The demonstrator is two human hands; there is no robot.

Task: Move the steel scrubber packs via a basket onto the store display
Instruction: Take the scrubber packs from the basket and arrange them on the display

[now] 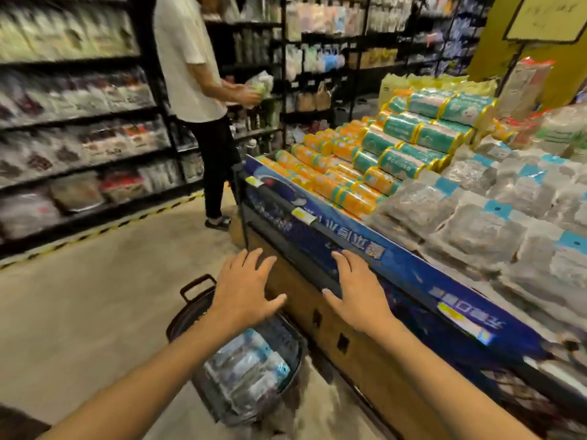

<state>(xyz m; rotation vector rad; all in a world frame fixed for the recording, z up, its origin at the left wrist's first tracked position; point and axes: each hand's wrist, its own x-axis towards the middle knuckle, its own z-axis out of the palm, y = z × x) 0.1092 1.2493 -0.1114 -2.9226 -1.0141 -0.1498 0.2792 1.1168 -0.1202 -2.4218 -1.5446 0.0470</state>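
Note:
A dark basket (187,309) stands on the floor below me, holding several steel scrubber packs (251,363) in clear bags with blue labels. More scrubber packs (482,217) lie stacked on the store display (359,249) to the right. My left hand (244,287) hovers above the basket with straight, spread fingers and holds nothing. My right hand (355,293) is also spread and empty, in front of the display's blue front edge. The whole view is motion-blurred.
Orange and teal rolls (374,160) fill the display's far part. A person in a white shirt (190,65) stands ahead at dark shelving, handling a pack. Packed shelves (79,147) line the left side. Bare floor (79,306) lies left of the basket.

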